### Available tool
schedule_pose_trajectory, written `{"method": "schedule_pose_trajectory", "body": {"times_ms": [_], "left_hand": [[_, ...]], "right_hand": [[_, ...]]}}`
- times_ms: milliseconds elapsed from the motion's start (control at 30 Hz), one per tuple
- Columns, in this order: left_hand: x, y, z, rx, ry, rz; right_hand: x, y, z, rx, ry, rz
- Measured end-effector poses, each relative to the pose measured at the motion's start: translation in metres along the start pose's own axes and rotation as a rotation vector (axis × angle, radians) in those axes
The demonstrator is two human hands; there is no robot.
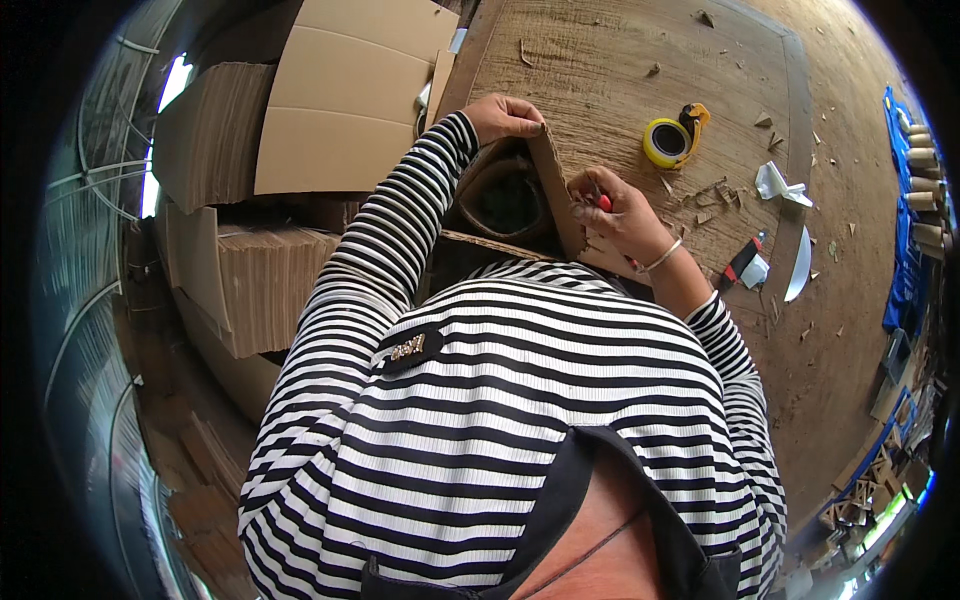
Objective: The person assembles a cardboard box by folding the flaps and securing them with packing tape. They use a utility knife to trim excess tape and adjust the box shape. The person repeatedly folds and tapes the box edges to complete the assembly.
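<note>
My left hand (505, 118) pinches the far corner of a brown cardboard piece (556, 195) that stands on edge in front of my chest. To the right of it, my right hand (625, 215) is closed around a small red-handled tool (604, 202); its working end is mostly hidden by my fingers, so its exact kind cannot be made out. The right hand is against the cardboard's right side, near a jagged lower edge. Left of the cardboard shows a dark hollow with a rounded cardboard rim (470, 222).
A yellow tape roll in a dispenser (668, 142) lies on the wooden table (600, 60). Further right are crumpled white paper (780, 186), a red-and-black cutter (742, 260), a curved white strip (799, 265) and cardboard scraps. Stacked cardboard sheets (275, 285) stand at my left.
</note>
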State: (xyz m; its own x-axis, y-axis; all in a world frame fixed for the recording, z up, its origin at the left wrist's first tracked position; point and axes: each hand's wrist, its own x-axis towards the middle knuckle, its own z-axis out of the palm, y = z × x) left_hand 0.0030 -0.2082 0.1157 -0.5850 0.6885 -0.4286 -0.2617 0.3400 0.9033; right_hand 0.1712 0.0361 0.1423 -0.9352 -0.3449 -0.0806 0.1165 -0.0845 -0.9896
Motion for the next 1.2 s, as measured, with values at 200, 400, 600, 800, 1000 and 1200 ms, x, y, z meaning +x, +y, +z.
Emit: {"method": "schedule_pose_trajectory", "body": {"times_ms": [200, 400, 600, 800, 1000, 1200], "left_hand": [[-0.002, -0.01, -0.006, -0.002, 0.025, -0.004], [-0.007, -0.001, -0.003, -0.011, -0.008, 0.008], [-0.001, -0.012, -0.008, -0.01, 0.002, 0.022], [0.0, -0.009, -0.003, 0.044, 0.031, 0.024], [-0.037, 0.015, 0.012, 0.211, 0.272, 0.072], [-0.154, -0.035, 0.084, -0.138, 0.569, 0.146]], "right_hand": [[-0.048, 0.017, -0.064, -0.288, -0.141, 0.164], [-0.017, 0.015, -0.016, -0.87, 0.192, -0.223], [-0.039, 0.039, -0.014, -0.916, -0.088, -0.364], [-0.038, 0.045, -0.027, -0.289, 0.155, 0.017], [-0.018, 0.004, 0.007, -0.377, 0.109, 0.094], [-0.038, 0.022, -0.015, -0.136, 0.126, 0.146]]}}
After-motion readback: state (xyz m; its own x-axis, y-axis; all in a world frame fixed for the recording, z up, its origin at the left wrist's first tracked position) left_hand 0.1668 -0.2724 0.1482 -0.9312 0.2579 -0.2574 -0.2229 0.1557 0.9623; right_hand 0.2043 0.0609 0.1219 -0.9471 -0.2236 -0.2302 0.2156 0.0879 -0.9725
